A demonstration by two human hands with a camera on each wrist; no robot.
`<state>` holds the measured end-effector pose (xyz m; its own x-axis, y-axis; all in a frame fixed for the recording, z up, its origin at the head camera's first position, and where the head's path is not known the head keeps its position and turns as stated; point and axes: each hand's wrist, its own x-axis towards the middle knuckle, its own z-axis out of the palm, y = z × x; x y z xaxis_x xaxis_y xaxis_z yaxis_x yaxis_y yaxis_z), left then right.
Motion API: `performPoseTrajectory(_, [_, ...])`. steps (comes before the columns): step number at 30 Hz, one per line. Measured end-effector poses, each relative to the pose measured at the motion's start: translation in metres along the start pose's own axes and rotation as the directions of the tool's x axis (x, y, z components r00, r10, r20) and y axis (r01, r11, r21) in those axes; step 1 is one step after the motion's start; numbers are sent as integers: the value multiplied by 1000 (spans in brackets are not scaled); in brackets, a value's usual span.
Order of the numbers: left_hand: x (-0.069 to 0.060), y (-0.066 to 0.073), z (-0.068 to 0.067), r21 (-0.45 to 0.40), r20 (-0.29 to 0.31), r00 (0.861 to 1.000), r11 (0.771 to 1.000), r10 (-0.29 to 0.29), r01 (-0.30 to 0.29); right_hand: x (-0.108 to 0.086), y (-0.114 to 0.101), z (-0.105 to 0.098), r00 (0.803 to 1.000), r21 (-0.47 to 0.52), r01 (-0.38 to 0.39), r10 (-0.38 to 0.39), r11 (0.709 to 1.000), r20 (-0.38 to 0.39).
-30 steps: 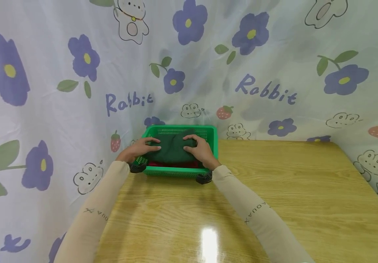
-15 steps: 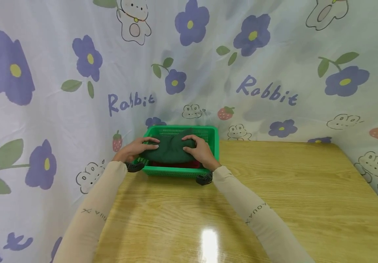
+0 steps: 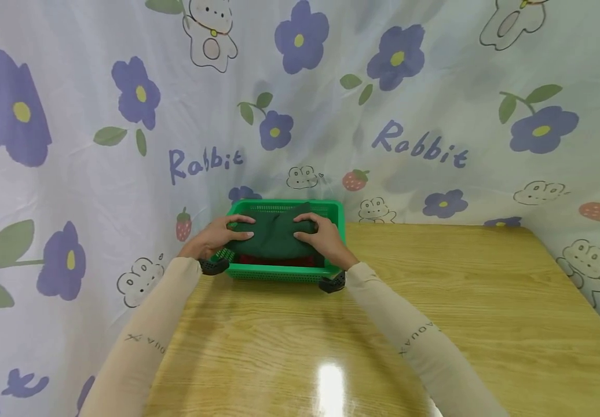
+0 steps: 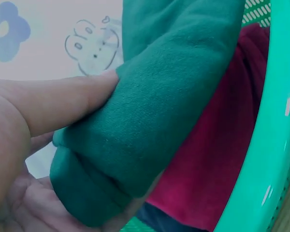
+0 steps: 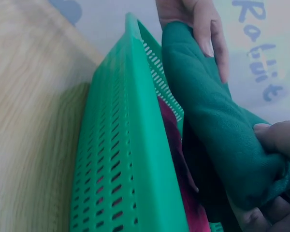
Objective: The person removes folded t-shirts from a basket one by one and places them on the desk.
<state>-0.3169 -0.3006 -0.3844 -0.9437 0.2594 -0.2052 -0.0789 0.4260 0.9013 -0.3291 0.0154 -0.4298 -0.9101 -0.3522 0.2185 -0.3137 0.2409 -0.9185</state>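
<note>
A folded dark green cloth lies across the top of a green perforated basket. My left hand grips its left end; in the left wrist view the thumb presses on the green cloth and the fingers curl beneath. The right end is held by my right hand, thumb on the near side, as the right wrist view of the cloth shows. Under it, inside the basket, a red cloth and something dark show in part.
The basket stands on a wooden table, near its back left corner. Behind and to the left hangs a white curtain with purple flowers and rabbit drawings. A black wrist device shows below each hand.
Both hands keep their hold on the green cloth. My right hand has shifted slightly to the right, and the cloth's right part spreads a little wider.
</note>
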Motion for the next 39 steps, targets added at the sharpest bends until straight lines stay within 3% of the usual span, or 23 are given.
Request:
performPoseTrajectory(11, [-3, 10, 12, 44, -50, 998, 999, 26, -24, -4, -2, -15, 1000, -15, 16, -16, 1000, 2])
performPoseTrajectory(15, [-2, 11, 13, 31, -43, 998, 999, 36, -35, -6, -3, -21, 1000, -37, 24, -24, 999, -9])
performPoseTrajectory(24, [-3, 14, 16, -161, 50, 999, 987, -9, 17, -13, -7, -31, 998, -64, 55, -54, 996, 27])
performPoseTrajectory(34, [0, 21, 31, -111, 44, 996, 991, 82, -77, -19, -5, -52, 997, -66, 80, -79, 995, 11])
performPoseTrajectory(39, [3, 22, 37, -76, 76, 992, 992, 103, -98, -24, -4, -61, 996, -101, 84, -82, 991, 17])
